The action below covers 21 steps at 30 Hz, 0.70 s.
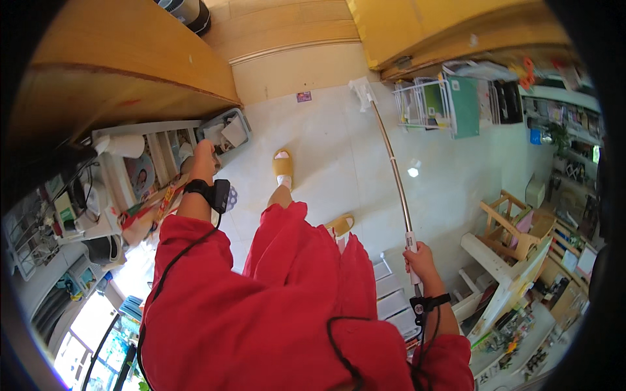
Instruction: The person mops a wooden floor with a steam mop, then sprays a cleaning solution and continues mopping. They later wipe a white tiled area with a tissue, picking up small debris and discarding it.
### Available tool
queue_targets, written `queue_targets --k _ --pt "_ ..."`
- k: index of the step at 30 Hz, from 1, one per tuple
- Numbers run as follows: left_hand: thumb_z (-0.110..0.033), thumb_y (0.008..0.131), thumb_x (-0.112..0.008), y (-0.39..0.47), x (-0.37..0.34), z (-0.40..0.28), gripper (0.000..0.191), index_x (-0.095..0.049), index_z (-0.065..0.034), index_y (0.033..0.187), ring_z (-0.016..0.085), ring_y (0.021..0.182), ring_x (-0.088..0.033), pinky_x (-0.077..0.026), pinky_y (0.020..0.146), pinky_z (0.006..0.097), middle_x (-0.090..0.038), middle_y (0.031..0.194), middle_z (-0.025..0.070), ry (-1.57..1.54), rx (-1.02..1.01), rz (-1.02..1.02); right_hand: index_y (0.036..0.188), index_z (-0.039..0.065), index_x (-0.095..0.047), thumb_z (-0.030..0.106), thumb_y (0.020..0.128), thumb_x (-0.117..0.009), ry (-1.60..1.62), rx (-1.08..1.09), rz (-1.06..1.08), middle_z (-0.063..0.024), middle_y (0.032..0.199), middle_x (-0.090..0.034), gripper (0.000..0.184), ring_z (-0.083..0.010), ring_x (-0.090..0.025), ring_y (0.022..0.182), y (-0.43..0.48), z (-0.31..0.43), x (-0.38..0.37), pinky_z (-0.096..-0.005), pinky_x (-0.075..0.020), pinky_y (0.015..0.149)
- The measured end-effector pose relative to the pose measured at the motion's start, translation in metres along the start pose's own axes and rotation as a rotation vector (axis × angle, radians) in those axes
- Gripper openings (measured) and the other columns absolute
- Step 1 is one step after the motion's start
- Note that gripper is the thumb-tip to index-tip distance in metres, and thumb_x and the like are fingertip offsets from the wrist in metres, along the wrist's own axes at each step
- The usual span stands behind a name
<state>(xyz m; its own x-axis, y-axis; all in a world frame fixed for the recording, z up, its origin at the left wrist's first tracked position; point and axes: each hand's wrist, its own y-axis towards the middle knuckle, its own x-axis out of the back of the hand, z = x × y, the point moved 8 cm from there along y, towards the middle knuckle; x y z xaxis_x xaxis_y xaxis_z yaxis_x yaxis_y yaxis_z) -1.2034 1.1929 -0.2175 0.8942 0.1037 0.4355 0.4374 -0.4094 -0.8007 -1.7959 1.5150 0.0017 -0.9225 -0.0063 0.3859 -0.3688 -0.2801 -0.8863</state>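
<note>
My right hand (419,259) is wrapped around the pale grip of a long mop-like floor cleaner (398,181). Its metal pole runs away from me, and a white cloth-covered head (362,93) lies flat on the tiled floor (323,132) near the doorway. At left, my left hand (208,151) reaches down beside a grey plastic bin (248,128) with papers and crumpled waste in it. The fingers are mostly hidden by the hand and forearm, so I cannot tell whether they hold anything.
A small purple printed packet (303,97) lies by the raised wooden threshold (293,46). White wire racks (423,100) with folders stand right of the mop head. Wooden cabinet doors (146,58) flank the opening. A wooden chair (511,227) and a white table (494,259) stand at right.
</note>
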Motion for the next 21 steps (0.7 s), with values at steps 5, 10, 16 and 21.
queue_targets --k 5,10,16,21 --pt "-0.013 0.082 -0.053 0.091 0.005 -0.005 0.014 -0.055 0.0013 0.084 0.02 0.064 -0.05 -0.041 0.053 0.0329 -0.056 0.078 0.0121 0.138 0.128 -0.183 0.086 0.0 -0.045 0.003 0.074 -0.056 0.044 -0.032 0.028 -0.0065 0.056 -0.05 0.017 -0.0152 -0.049 0.039 0.065 0.061 -0.05 -0.0286 -0.0417 0.035" --pt "-0.012 0.083 -0.053 0.158 -0.004 0.011 0.018 -0.056 0.004 0.09 0.023 0.074 -0.057 -0.047 0.059 0.0323 -0.058 0.087 0.0159 -0.007 0.202 -0.283 0.096 0.002 -0.043 0.002 0.075 -0.055 0.068 -0.132 0.049 -0.0052 0.057 -0.049 0.025 -0.0145 -0.049 0.041 0.101 0.061 -0.078 -0.0286 -0.0419 0.035" --pt "-0.035 0.091 -0.041 0.198 -0.008 0.026 0.037 -0.054 0.0002 0.094 0.023 0.061 -0.058 -0.046 0.047 0.0348 -0.059 0.078 0.0132 0.518 0.239 -0.182 0.099 0.004 -0.044 0.009 0.081 -0.057 0.112 -0.287 0.047 -0.0042 0.059 -0.048 0.023 -0.013 -0.046 0.04 0.113 0.038 -0.108 -0.0282 -0.0419 0.036" --pt "-0.049 0.089 -0.032 0.195 -0.01 0.032 0.048 -0.056 -0.0089 0.101 0.017 0.047 -0.043 -0.036 0.043 0.0309 -0.047 0.061 0.0059 0.014 0.429 -0.139 0.098 0.002 -0.044 0.015 0.083 -0.057 0.151 -0.298 0.069 -0.0045 0.056 -0.048 0.024 -0.0133 -0.047 0.04 0.108 0.047 -0.126 -0.0289 -0.0422 0.035"
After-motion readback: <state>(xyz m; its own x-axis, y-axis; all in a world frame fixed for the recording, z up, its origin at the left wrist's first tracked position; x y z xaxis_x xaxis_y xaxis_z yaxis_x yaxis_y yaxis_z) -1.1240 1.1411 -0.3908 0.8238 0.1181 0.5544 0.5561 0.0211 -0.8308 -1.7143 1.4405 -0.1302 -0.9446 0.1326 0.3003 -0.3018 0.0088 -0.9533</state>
